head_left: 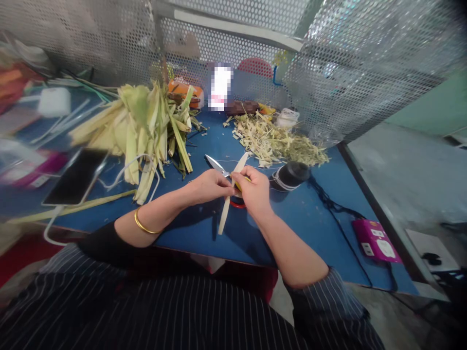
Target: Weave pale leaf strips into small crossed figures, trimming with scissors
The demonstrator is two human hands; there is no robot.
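striped shirt [175, 311] lies nearest; left hand [209, 187] and right hand [256, 190], fingers closed narrowly, pinch a pale husk strip [224, 214]

A pale, narrow strip [224, 214] slants across silver-bladed scissors [216, 164] over the blue table [199, 233].

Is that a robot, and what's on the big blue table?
No robot here! These are a person's own bare hands. There's just one picture, from a camera worn on the head, looking forward and down.

The left hand and right hand pinch a pale strip. Scissors are right there too, but I can't tell whether they're held.

On the blue table are long pale leaves, a heap of shreds, a dark spool with thread, and a phone.
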